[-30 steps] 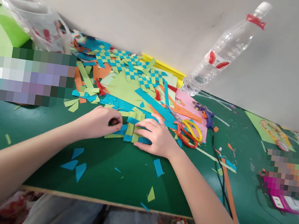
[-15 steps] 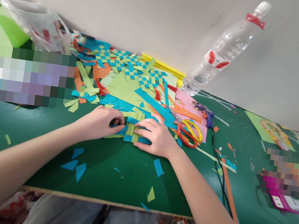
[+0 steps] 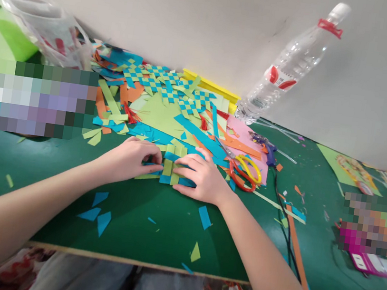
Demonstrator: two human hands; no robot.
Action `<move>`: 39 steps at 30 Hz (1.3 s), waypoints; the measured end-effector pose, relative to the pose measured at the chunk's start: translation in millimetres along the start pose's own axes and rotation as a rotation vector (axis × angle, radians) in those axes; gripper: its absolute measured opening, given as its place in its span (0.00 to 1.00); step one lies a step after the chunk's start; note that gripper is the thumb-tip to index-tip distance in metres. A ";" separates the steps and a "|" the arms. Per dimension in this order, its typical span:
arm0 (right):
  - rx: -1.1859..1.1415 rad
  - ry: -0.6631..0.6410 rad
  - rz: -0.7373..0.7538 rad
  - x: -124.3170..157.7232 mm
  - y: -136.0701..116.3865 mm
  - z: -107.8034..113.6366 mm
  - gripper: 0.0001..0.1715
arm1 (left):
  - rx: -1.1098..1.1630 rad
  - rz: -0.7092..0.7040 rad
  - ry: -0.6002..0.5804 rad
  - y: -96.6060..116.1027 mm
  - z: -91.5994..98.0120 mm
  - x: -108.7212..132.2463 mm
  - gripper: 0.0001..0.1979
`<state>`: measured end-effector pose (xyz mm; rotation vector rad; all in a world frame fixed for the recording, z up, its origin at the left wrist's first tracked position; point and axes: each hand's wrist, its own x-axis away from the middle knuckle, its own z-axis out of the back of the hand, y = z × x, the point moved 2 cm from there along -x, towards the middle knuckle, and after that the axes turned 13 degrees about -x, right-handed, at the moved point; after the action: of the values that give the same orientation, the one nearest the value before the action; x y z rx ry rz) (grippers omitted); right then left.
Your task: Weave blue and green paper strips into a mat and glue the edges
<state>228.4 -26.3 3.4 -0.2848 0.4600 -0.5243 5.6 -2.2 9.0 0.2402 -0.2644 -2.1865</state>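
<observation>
A small woven piece of blue and light-green paper strips [image 3: 168, 167] lies on the green table between my two hands. My left hand [image 3: 128, 159] is closed at its left side, thumb and fingers pinching a blue paper strip there; the fingertips partly hide it. From the right, my right hand [image 3: 206, 178] rests with fingers spread and flat over the weave, pressing its right part against the table. Strip ends stick out under both hands.
Behind my hands are finished checkered weaves [image 3: 166, 83] and loose strips. Scissors [image 3: 243, 171] with red and yellow handles lie right of my right hand. A plastic bottle [image 3: 291, 63] stands by the wall. A black cable [image 3: 285, 230] crosses the table. Blue scraps [image 3: 103, 222] lie near the front edge [image 3: 119, 260].
My left thumb and fingertips have shifted very slightly to the right along the weave. My right hand has stayed in place.
</observation>
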 end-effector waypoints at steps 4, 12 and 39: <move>0.010 0.006 0.011 -0.6 -0.4 0.4 0.21 | 0.007 -0.013 0.036 -0.9 -2.0 0.7 0.14; -0.001 0.008 0.008 -1.6 -1.8 1.7 0.20 | -0.008 -0.089 0.035 -4.2 -8.5 1.3 0.14; 0.006 0.009 0.021 -0.1 1.2 -0.5 0.20 | 0.022 -0.182 0.000 -2.2 8.4 0.5 0.11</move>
<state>228.6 -25.3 2.5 -0.2721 0.4699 -0.5064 1.4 -0.5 16.4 0.2856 -0.2757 -2.3642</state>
